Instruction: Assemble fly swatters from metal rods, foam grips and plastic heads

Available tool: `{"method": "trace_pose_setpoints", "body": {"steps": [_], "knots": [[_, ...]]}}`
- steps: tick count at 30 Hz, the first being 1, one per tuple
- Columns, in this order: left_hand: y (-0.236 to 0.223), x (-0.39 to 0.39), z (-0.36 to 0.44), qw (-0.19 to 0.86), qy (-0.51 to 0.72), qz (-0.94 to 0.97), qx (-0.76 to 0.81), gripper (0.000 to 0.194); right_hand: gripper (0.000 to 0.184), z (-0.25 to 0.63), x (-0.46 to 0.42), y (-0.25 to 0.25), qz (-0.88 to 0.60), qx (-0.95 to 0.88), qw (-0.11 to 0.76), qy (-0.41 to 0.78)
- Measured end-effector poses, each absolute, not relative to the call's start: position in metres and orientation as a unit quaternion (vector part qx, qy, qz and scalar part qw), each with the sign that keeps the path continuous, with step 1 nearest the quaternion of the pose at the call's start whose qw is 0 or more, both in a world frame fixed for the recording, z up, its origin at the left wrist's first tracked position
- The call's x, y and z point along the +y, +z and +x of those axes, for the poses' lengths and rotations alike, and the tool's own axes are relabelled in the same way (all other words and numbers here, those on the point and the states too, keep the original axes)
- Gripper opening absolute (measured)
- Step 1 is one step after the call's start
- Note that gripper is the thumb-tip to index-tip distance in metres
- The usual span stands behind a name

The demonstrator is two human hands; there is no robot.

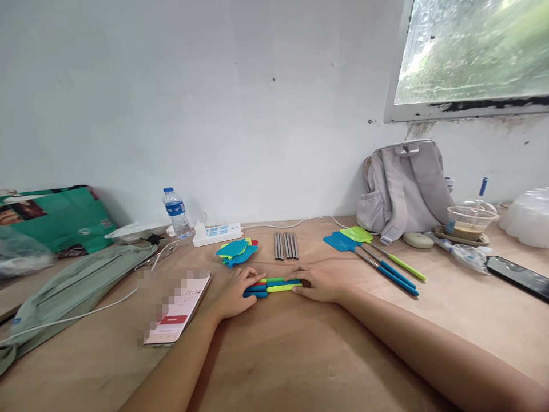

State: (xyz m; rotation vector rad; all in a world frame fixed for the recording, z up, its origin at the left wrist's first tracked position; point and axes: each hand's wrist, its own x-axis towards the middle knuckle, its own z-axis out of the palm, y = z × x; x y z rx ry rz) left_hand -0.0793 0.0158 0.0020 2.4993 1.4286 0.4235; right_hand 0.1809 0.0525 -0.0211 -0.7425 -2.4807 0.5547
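A small bundle of coloured fly swatter handles [284, 284], in blue, lime, green and red, lies on the table in front of me. My left hand [237, 290] is closed around its left end, fingers over the top. The right end is held by my right hand [316, 282], with thumb and fingers curled around it. My fingers hide parts of both ends. Just beyond are several metal rods [286, 246] laid side by side. Left of them sits a pile of flat fly swatter heads [237, 252]. Several assembled fly swatters [388, 266] lie to the right.
A phone [180, 312] with a lit screen lies by my left forearm. Behind it stand a power strip [218, 233] and a water bottle [176, 213]. A backpack [405, 191], a plastic cup [470, 222] and a dark phone-like slab [520, 277] are on the right. Green cloth [81, 286] lies left.
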Motion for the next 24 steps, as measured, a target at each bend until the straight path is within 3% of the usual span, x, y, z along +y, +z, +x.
{"method": "trace_pose_setpoints", "body": {"steps": [5, 24], "knots": [[0.0020, 0.0154, -0.0793, 0.115, 0.154, 0.855, 0.481, 0.038, 0.035, 0.1815, 0.0499, -0.0176, -0.276, -0.911, 0.242, 0.190], [0.0022, 0.0106, -0.0808, 0.095, 0.075, 0.873, 0.472, 0.051, 0.034, 0.1750, 0.0455, -0.0218, -0.281, -0.908, 0.260, 0.172]]}}
